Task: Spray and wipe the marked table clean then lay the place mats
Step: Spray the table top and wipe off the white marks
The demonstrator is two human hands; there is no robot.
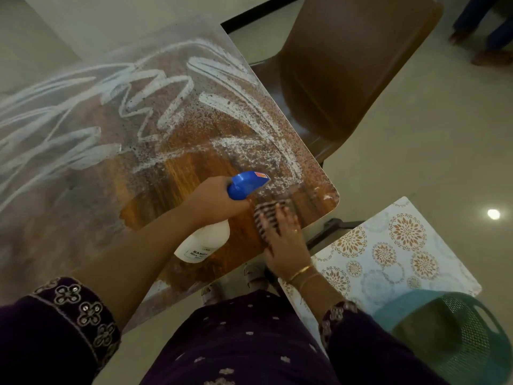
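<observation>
Table [194, 151]: near corner wiped bare, white marks cover the rest | left hand [219, 201] clenched round sprayer [247, 184] over table | right hand [283, 240] flat, pressing cloth [266, 215] near edge | mats [394, 245] unlaid, beside table | judged early.

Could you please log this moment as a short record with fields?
left hand: grips spray bottle, blue nozzle aimed over the table
right hand: presses striped cloth near the table's corner
table: white scribbles mostly uncleaned; clear wood patch near hands
place mats: floral, beside the table, not laid
basket: teal, lower right
</observation>
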